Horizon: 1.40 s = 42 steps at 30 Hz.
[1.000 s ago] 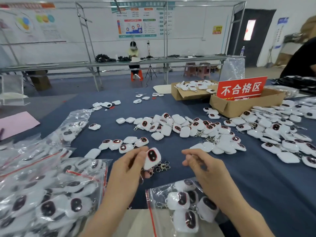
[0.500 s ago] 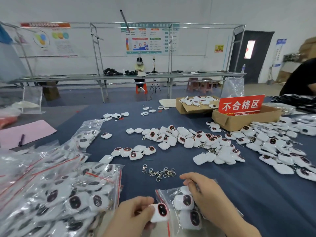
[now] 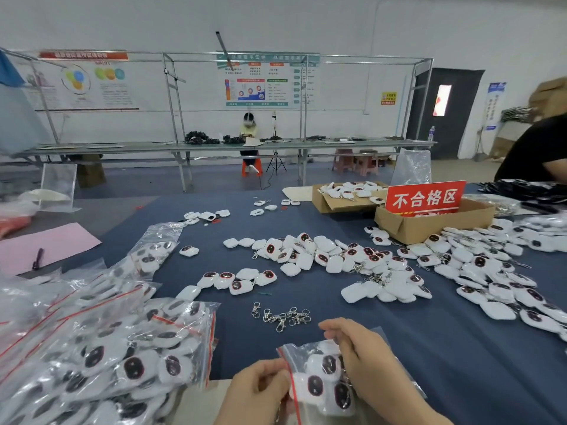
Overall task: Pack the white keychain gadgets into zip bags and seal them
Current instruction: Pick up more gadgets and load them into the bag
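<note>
Head view, the only one: at the near edge of the blue-covered table (image 3: 445, 357) we note both hands on one small zip bag (image 3: 319, 389). The left hand (image 3: 257, 394) has its fingers curled, pinching the bag's red-striped mouth from the left. We cannot tell whether a gadget also sits under those fingers. The right hand (image 3: 365, 366) lies over the bag's top right, fingers curled and nipping its upper edge. Several gadgets show through the plastic, dark oval faces up. The bag's mouth looks unsealed, though blur keeps us from being sure. Just beyond the hands lies a small tangle of metal clasps (image 3: 280, 317). Further out, loose white gadgets (image 3: 306, 256) are strewn across the middle of the table, some face up, some face down, and a thicker drift runs along the right side. To the left sits a heap of filled bags (image 3: 107, 357), each stuffed with gadgets. At far right stands a cardboard box (image 3: 429, 228) with a red sign (image 3: 425, 197) propped in it. A second box (image 3: 334, 204) behind it holds more gadgets. A pink sheet (image 3: 61, 243) with a pen (image 3: 37, 259) on it lies at far left. A seated person (image 3: 249, 130) works at a long bench by the back wall.
</note>
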{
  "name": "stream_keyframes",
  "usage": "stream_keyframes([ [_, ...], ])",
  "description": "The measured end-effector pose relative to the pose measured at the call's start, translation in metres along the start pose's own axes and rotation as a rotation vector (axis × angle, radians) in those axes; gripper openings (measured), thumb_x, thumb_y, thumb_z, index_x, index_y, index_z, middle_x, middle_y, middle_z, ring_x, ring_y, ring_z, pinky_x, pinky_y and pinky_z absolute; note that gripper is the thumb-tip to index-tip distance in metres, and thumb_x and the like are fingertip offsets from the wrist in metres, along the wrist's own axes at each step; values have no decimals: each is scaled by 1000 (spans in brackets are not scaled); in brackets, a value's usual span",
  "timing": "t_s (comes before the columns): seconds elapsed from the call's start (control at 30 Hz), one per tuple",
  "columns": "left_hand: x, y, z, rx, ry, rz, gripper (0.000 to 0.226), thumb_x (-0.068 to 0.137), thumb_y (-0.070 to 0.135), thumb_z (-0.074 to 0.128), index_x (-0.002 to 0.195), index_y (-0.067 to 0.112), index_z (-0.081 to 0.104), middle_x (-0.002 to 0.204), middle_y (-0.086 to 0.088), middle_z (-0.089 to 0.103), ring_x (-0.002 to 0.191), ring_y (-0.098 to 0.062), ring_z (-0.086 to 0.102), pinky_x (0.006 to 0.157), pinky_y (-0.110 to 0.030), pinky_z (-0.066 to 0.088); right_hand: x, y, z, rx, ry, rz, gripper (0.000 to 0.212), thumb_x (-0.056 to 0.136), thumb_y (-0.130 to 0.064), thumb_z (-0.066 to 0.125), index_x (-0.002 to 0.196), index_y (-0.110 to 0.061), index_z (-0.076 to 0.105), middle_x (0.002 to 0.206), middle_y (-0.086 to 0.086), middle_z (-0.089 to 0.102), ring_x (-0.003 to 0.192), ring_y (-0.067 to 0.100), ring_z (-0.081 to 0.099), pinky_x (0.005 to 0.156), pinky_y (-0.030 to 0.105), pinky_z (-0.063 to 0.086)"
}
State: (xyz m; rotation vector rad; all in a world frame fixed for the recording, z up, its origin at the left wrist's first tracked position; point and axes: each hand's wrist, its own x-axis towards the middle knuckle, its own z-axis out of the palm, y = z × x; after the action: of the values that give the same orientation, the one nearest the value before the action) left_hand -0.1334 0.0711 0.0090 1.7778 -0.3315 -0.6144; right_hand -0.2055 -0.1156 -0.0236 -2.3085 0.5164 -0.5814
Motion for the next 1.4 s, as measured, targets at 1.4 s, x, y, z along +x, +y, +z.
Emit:
stream_keyframes([
  [1.4,102,-7,10,153,298,295,15,103,28,50,105,29,65,93,9,69,88,-10,67,76,-25,55,71,25,-25,-139,208,308,43,99,-19,48,141,-24,53,151,10,41,128,28,47,103,38,41],
])
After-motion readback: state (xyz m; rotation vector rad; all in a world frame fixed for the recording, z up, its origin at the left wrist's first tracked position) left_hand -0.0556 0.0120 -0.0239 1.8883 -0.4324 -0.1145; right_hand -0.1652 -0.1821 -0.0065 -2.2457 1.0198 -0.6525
